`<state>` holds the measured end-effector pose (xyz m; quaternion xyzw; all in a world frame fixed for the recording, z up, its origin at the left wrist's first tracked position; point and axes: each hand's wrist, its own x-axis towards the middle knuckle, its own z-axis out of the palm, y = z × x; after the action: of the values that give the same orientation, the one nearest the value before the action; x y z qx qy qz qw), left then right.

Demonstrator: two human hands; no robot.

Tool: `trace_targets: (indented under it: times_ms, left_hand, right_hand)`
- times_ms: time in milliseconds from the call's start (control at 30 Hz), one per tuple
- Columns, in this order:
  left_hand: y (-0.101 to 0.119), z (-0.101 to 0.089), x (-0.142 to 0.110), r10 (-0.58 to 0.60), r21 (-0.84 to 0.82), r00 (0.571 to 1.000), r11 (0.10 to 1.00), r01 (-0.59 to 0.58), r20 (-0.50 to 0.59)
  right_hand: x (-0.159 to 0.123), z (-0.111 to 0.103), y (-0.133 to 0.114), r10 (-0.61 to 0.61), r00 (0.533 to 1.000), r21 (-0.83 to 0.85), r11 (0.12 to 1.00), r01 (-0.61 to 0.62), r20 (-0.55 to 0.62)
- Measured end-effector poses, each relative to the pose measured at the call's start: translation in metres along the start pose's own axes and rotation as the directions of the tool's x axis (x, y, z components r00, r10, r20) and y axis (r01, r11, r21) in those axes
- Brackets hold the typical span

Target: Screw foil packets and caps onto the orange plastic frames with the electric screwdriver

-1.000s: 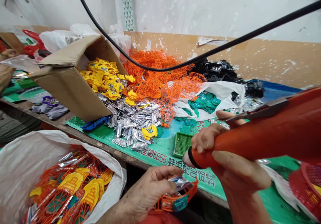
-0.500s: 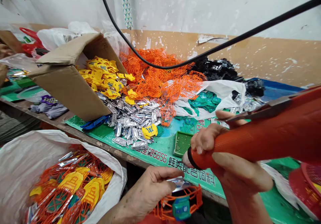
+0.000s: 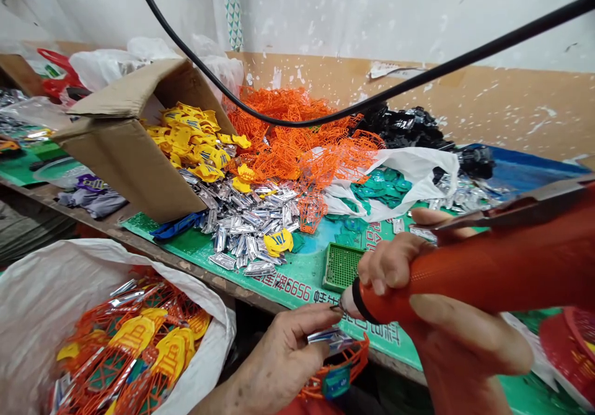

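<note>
By a patchy wall [image 3: 493,114], hands [image 3: 274,353] work beside a cluttered table [image 3: 302,271].

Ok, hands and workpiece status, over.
Left hand holding orange lattice frame with green piece. Right hand gripping orange power tool, tip near left forefinger. Black cable clear of hands.

red tool [image 3: 493,279]: cut off right | white sack [image 3: 28,297]: cut off left, bottom

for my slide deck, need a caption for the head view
Left hand holding an orange-and-green piece, right hand gripping a red tool, before heaped silver pieces.
</note>
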<state>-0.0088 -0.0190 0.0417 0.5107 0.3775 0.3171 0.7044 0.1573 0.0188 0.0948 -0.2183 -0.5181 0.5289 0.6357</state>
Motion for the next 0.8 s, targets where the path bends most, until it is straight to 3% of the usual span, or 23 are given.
trace_targets:
  times_ms: [300, 533, 800]
  left_hand:
    - [-0.0069, -0.0004, 0.001, 0.182, 0.317, 0.983, 0.934, -0.164, -0.029]
    - [-0.0017, 0.003, 0.0007, 0.245, 0.35, 0.969, 0.909, -0.228, -0.006]
    - [-0.0006, 0.0016, -0.0005, 0.248, 0.35, 0.969, 0.909, -0.224, -0.024]
  right_hand:
    - [-0.0015, -0.0028, -0.0029, 0.014, 0.999, 0.057, 0.998, -0.016, 0.03]
    - [-0.0017, -0.0019, -0.005, 0.048, 0.998, 0.057, 0.997, -0.05, 0.036]
    - [-0.0035, 0.001, -0.0041, 0.04, 0.999, 0.075, 0.996, -0.041, 0.006]
